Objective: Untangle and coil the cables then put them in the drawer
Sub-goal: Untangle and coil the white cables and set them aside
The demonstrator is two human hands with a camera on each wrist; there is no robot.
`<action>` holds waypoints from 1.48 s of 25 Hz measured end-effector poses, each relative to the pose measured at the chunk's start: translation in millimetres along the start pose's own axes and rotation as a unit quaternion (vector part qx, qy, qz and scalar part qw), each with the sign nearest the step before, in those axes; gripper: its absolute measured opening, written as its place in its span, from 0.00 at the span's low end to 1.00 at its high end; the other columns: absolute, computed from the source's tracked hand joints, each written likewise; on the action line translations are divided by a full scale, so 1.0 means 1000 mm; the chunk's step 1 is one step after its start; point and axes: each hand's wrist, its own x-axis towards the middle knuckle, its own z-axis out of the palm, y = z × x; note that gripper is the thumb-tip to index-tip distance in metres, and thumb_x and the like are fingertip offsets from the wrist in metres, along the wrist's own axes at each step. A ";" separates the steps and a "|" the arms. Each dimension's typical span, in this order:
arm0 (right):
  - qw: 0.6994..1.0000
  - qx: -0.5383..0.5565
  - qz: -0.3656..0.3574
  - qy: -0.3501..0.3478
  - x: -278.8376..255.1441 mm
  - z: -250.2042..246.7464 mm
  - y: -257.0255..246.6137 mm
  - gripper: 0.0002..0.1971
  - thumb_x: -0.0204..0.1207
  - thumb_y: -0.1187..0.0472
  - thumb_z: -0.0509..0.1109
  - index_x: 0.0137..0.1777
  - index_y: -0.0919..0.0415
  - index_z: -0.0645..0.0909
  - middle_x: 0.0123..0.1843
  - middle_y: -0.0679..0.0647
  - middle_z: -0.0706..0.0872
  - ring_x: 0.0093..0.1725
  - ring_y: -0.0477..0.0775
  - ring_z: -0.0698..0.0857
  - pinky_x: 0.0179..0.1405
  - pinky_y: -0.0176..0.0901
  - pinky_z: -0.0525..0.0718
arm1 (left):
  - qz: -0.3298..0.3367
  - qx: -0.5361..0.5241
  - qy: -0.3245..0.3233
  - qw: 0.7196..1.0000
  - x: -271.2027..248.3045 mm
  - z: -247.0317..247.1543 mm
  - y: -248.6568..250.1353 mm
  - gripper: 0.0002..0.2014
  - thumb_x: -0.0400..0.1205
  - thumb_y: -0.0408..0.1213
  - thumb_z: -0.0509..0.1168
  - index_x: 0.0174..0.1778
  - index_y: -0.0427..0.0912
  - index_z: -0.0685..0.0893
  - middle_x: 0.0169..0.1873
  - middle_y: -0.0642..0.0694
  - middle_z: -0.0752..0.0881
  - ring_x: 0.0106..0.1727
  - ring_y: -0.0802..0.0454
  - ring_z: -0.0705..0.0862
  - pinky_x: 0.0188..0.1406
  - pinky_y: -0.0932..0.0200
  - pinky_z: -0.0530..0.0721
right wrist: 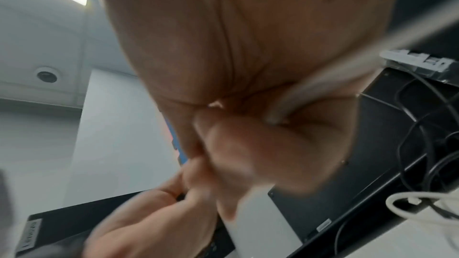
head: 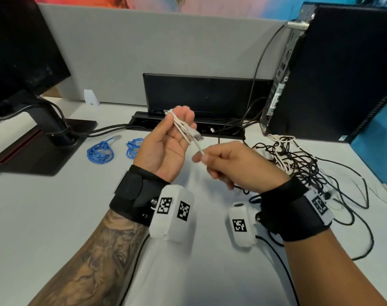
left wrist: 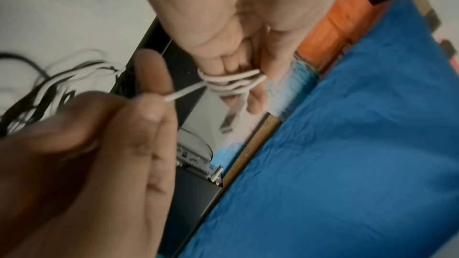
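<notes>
step: coiling thin white USB cable (head: 186, 129)
left hand (head: 166, 144): grips coil
right hand (head: 232, 166): pinches free end
next: wrap tail, then drawer

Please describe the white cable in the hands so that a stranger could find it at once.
Above the white desk, before the black desktop computer, the left hand holds a white cable looped around its fingers. The right hand pinches its free end. Unlike the tangled pile, it is off the desk.
</notes>
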 end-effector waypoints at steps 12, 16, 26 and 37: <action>0.974 0.002 -0.132 0.185 -0.018 -0.014 -0.014 0.14 0.81 0.71 0.68 0.60 0.54 0.88 0.30 0.47 0.87 0.31 0.44 0.81 0.39 0.37 0.84 | 0.110 0.623 -0.084 0.770 -0.010 -0.004 -0.014 0.16 0.89 0.39 0.60 0.43 0.34 0.89 0.32 0.47 0.87 0.34 0.58 0.85 0.40 0.65 0.81; 0.967 0.052 -0.121 0.220 -0.012 -0.023 -0.001 0.08 0.84 0.68 0.68 0.56 0.58 0.86 0.34 0.51 0.87 0.26 0.39 0.79 0.28 0.25 0.74 | -0.109 0.394 -0.148 0.900 -0.017 0.002 -0.013 0.20 0.88 0.45 0.57 0.37 0.37 0.84 0.25 0.47 0.73 0.27 0.51 0.70 0.34 0.58 0.75; 0.998 -0.059 0.010 -0.034 -0.011 0.006 0.005 0.10 0.84 0.53 0.70 0.57 0.53 0.91 0.30 0.48 0.85 0.29 0.46 0.79 0.33 0.43 0.84 | 0.038 -0.032 0.094 0.994 0.011 -0.020 0.017 0.12 0.89 0.33 0.59 0.50 0.35 0.87 0.39 0.44 0.92 0.42 0.52 0.92 0.52 0.54 0.91; 0.986 0.013 -0.120 0.117 -0.011 -0.010 0.008 0.07 0.83 0.64 0.71 0.48 0.58 0.91 0.34 0.46 0.88 0.31 0.41 0.80 0.35 0.35 0.77 | -0.013 0.616 -0.145 0.774 -0.008 -0.011 -0.006 0.24 0.88 0.52 0.58 0.42 0.35 0.86 0.30 0.45 0.82 0.31 0.52 0.79 0.39 0.52 0.80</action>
